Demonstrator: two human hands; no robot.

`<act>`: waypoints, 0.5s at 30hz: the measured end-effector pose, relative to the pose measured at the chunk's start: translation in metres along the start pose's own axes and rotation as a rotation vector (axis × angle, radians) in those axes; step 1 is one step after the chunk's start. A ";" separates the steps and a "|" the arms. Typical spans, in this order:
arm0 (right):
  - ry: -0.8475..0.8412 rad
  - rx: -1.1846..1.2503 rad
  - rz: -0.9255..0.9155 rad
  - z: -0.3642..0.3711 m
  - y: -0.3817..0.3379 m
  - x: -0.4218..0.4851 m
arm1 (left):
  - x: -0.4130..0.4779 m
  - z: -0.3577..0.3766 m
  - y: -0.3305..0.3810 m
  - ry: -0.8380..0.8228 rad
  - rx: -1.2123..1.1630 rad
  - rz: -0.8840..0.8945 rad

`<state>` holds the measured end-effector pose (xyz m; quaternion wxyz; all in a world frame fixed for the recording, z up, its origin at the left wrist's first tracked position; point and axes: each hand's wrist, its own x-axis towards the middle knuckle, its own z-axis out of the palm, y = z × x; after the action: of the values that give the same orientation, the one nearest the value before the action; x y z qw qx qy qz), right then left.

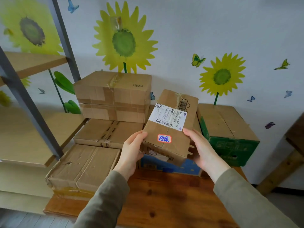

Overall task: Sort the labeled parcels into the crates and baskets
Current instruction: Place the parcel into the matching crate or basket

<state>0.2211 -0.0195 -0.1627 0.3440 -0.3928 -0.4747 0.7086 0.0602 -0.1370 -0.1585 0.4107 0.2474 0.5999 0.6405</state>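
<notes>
Left hand (131, 151), right hand (204, 150) in grip

White wall (181, 38) w/ sunflower, butterfly decals; grey-framed wood shelf (32, 63) left; wood table (164, 195); grey floor (19, 219).

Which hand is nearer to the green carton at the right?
Right. The right hand holds the labeled parcel by its right edge, just beside the green carton. The left hand holds the left edge, with the parcel between it and the carton.
</notes>
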 end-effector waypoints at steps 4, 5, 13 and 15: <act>0.049 -0.018 0.005 -0.016 0.009 -0.007 | 0.007 0.011 -0.010 -0.019 0.013 -0.027; 0.069 -0.017 0.012 -0.020 0.011 -0.009 | 0.010 0.014 -0.011 -0.023 0.001 -0.036; 0.258 -0.028 0.032 -0.055 0.032 -0.034 | 0.022 0.054 -0.032 -0.249 0.057 -0.139; 0.320 -0.001 0.037 -0.062 0.038 -0.040 | 0.025 0.064 -0.037 -0.304 0.092 -0.160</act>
<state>0.2895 -0.0408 -0.2039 0.4021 -0.5095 -0.4069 0.6428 0.1071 -0.0824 -0.1886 0.5346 0.3113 0.5774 0.5328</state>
